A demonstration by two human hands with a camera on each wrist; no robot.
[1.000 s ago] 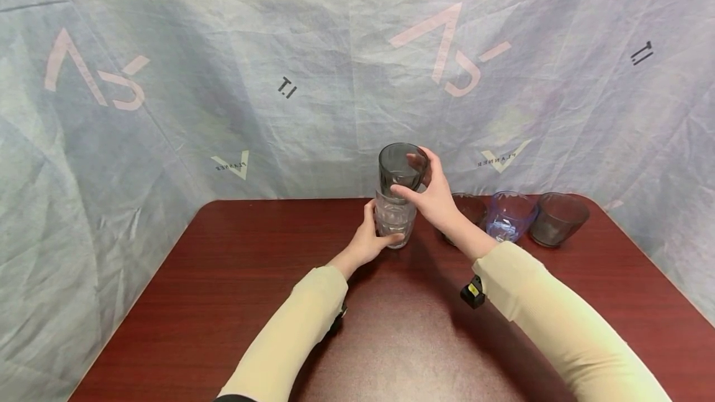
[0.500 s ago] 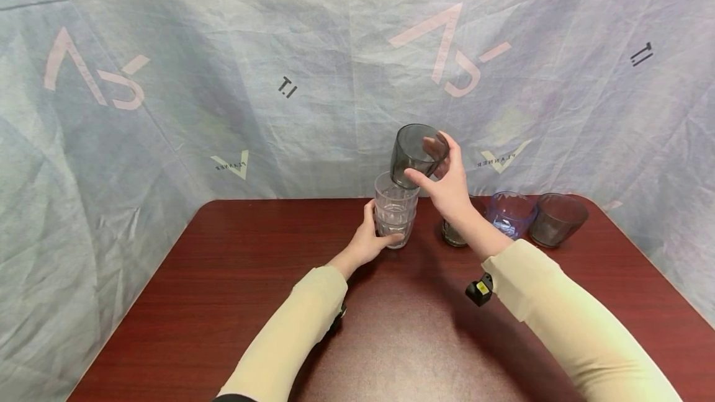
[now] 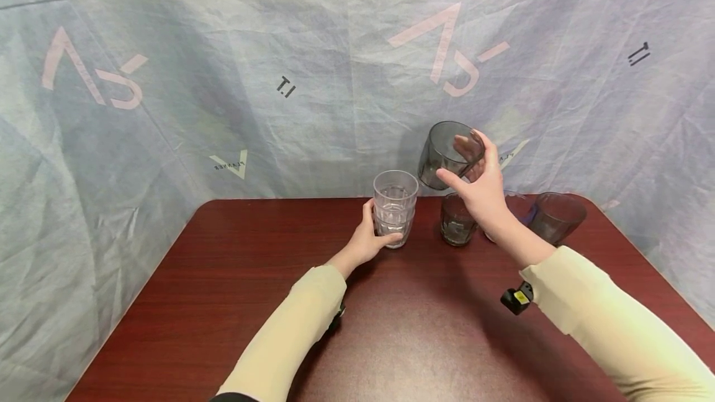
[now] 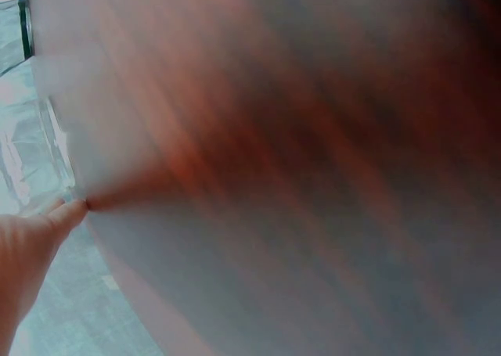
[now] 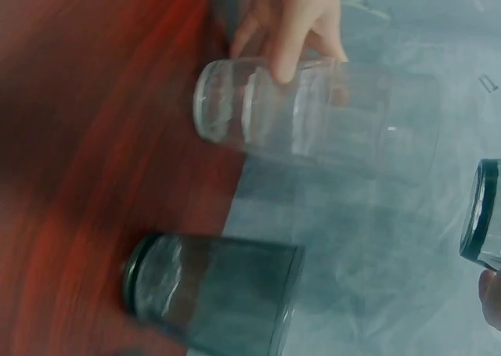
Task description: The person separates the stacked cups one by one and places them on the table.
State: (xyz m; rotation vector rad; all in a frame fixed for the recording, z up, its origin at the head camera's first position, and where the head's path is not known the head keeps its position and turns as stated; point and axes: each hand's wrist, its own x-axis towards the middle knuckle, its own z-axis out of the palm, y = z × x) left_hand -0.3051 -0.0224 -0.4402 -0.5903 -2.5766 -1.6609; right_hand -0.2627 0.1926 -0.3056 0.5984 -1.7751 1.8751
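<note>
My left hand [image 3: 365, 244] grips the lower part of a stack of nested clear glasses [image 3: 395, 194] standing upright on the table. In the right wrist view the fingers wrap the same clear stack [image 5: 360, 121] near its base. Up in the air to the right of the stack, a smoky grey glass [image 3: 438, 157] tilts slightly, with my right hand [image 3: 485, 194] holding it from its right side, thumb in front. Just the base of this grey glass [image 5: 489, 215] shows at the right wrist view's edge. The left wrist view is mostly blurred tabletop.
Below the raised glass stands another smoky grey glass [image 3: 457, 228]. A blue glass [image 3: 519, 205], partly hidden by my right forearm, and a leaning dark glass [image 3: 558, 216] are farther right. A grey cloth backdrop [image 3: 313, 135] hangs behind the reddish-brown table [image 3: 251, 278].
My right hand has lifted the smoky grey glass out of the top of the clear stack and carried it right. The left hand and clear stack have stayed in place.
</note>
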